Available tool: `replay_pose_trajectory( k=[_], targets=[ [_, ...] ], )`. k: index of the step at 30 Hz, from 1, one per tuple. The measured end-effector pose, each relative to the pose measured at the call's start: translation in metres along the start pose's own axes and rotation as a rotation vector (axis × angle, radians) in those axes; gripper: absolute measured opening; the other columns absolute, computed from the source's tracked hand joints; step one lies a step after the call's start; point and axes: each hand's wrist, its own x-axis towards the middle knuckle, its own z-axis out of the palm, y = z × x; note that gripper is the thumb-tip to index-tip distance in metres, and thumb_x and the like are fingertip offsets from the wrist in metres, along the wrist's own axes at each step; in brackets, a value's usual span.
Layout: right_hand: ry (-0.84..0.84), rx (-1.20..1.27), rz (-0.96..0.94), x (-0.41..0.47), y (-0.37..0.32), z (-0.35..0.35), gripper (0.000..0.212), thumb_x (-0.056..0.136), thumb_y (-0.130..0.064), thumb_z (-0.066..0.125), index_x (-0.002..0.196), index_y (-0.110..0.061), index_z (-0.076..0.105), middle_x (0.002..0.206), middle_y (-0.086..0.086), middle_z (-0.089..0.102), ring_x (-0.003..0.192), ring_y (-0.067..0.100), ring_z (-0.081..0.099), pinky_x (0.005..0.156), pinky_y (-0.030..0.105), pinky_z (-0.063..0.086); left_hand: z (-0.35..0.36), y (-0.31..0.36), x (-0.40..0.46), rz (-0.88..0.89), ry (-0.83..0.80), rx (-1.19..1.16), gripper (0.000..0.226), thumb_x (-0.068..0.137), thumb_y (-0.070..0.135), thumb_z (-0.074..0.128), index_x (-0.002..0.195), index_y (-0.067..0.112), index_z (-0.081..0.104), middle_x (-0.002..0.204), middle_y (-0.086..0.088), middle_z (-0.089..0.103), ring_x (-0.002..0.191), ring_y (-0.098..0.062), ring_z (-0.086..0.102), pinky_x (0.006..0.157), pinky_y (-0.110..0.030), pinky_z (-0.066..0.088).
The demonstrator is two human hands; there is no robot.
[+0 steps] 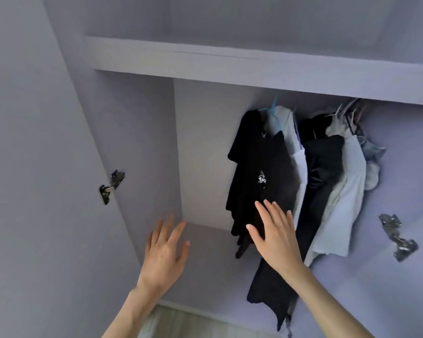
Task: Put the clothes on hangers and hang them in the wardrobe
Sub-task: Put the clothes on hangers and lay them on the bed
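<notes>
We look up into the open wardrobe, its pale inner walls bare on the left and a shelf running across above the hanging space. Our left hand is raised in front of the empty left part, fingers spread apart, palm away from us, holding nothing and touching nothing we can see. Our right hand is also spread flat, fingers apart, lying against or just in front of the lower part of a black shirt; we cannot tell whether it actually presses on the cloth. That shirt hangs on a blue hanger, leftmost in a row of clothes bunched at the right of the wardrobe. Just beside it hangs a white garment, then a dark one, then pale ones further right, their hangers crowded together under the shelf. The rail itself is hidden behind the shelf's front edge. A metal hinge sits on the left wall, another hinge on the right. A strip of floor shows at the bottom.
</notes>
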Motion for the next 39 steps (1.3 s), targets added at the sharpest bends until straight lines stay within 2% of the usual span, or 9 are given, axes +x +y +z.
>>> replay_pose_trajectory(
  k=[4,7,12,16,19,26,32,35,39],
  targets=[
    [0.069,0.023,0.042,0.033,0.039,-0.009,0.049,0.091,-0.039,0.044,0.129,-0.009,0.053,0.132,0.013,0.053,0.124,0.032,0.048,0.1,0.048,0.041,0.03,0.034,0.043,0.075,-0.048,-0.038,0.054,0.087,0.043,0.033,0.127,0.014,0.054,0.133,-0.015,0.051,0.124,-0.044,0.044,0.091,-0.056,0.044],
    [0.108,0.104,0.06,0.078,0.064,-0.026,0.038,0.094,-0.023,0.051,0.128,-0.007,0.053,0.137,0.007,0.047,0.127,0.022,0.044,0.097,0.032,0.042,0.048,0.06,0.08,0.061,-0.029,-0.094,0.051,0.092,0.04,0.035,0.138,0.019,0.042,0.145,-0.012,0.037,0.137,-0.036,0.025,0.105,-0.051,0.029],
    [0.043,0.123,0.113,0.159,0.078,-0.042,0.051,0.096,-0.025,0.047,0.14,-0.004,0.031,0.138,0.011,0.041,0.127,0.025,0.041,0.096,0.031,0.041,0.064,0.106,0.138,0.04,0.032,-0.178,0.048,0.096,0.026,0.046,0.142,0.02,0.033,0.152,-0.007,0.024,0.143,-0.027,0.01,0.114,-0.047,0.018],
    [-0.081,-0.001,0.214,0.196,0.076,-0.035,0.037,0.1,-0.027,0.038,0.128,-0.002,0.038,0.114,0.014,0.061,0.108,0.03,0.056,0.07,0.031,0.04,0.067,0.13,0.16,0.089,0.065,-0.167,0.048,0.097,0.027,0.043,0.143,0.022,0.032,0.153,-0.004,0.022,0.143,-0.024,0.008,0.114,-0.037,0.013],
    [0.029,0.0,0.229,0.209,0.081,-0.029,0.032,0.102,-0.025,0.031,0.118,-0.001,0.046,0.103,0.015,0.066,0.096,0.03,0.063,0.064,0.029,0.035,0.068,0.13,0.166,0.075,0.074,-0.195,0.047,0.097,0.027,0.044,0.142,0.023,0.033,0.153,-0.003,0.022,0.143,-0.022,0.009,0.113,-0.035,0.015],
    [0.195,0.086,0.119,0.208,0.101,-0.026,0.031,0.1,-0.024,0.039,0.11,0.002,0.054,0.085,0.018,0.067,0.08,0.032,0.066,0.059,0.029,0.041,0.052,0.109,0.185,0.055,0.083,-0.267,0.047,0.096,0.024,0.046,0.141,0.022,0.035,0.152,-0.003,0.023,0.143,-0.02,0.011,0.114,-0.037,0.018],
    [0.308,0.078,-0.138,0.194,0.094,-0.024,0.015,0.086,-0.014,0.064,0.086,0.0,0.06,0.041,0.004,0.053,0.033,0.021,0.053,0.036,0.017,0.029,0.023,0.1,0.209,0.03,0.158,-0.298,0.048,0.095,0.022,0.047,0.142,0.021,0.035,0.151,-0.003,0.025,0.14,-0.02,0.02,0.114,-0.041,0.023],
    [0.246,0.114,-0.272,0.176,0.09,-0.009,0.02,0.09,-0.023,0.055,0.085,-0.005,0.059,0.039,-0.002,0.047,0.029,0.014,0.046,0.036,0.006,0.011,0.017,0.088,0.208,0.012,0.164,-0.338,0.058,0.095,0.02,0.047,0.146,0.02,0.021,0.152,-0.002,0.021,0.14,-0.019,0.019,0.113,-0.032,0.019],
    [0.315,0.131,-0.404,0.158,0.092,0.011,0.056,0.099,-0.047,0.027,0.078,-0.008,0.063,0.035,-0.002,0.04,0.028,0.018,0.039,0.033,0.018,0.026,0.012,0.048,0.203,-0.069,0.144,-0.358,0.079,0.089,0.014,0.058,0.148,0.015,0.005,0.154,-0.011,0.012,0.141,-0.025,0.014,0.11,-0.026,0.013]
  ],
)
